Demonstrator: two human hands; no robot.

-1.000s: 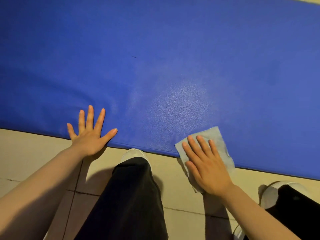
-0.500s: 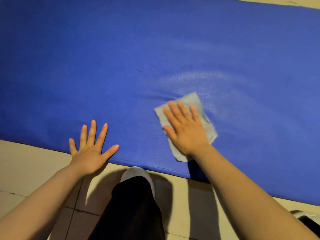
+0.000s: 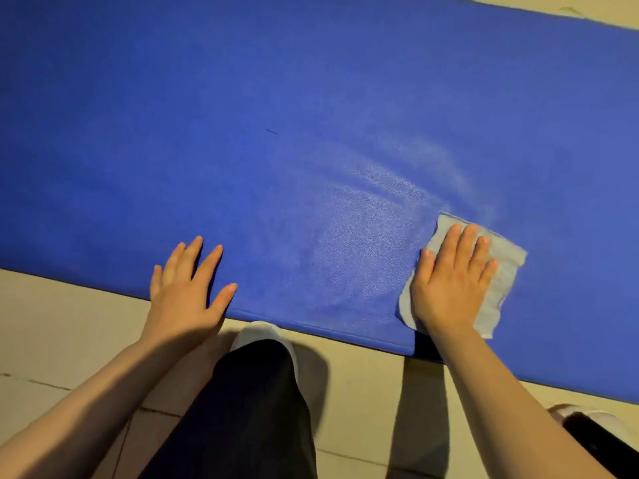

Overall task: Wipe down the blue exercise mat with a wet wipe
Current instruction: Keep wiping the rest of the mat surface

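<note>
The blue exercise mat [image 3: 242, 115] fills the upper part of the view and lies flat on the floor. My right hand [image 3: 449, 285] presses flat on a pale wet wipe [image 3: 506, 271] near the mat's near edge, fingers straight. A damp, lighter sheen spreads across the mat to the left of the wipe and above it. My left hand [image 3: 188, 292] rests flat with spread fingers on the mat's near edge, holding nothing.
Beige floor tiles [image 3: 52, 323] run along the mat's near edge. My leg in black trousers [image 3: 249, 409] with a white shoe [image 3: 257, 331] stands close to the mat. Another white shoe [image 3: 587, 418] shows at the lower right.
My right hand slid the wipe up and left across the mat, then swept it right and back toward the near edge, leaving curved damp streaks. My left hand stayed planted on the edge.
</note>
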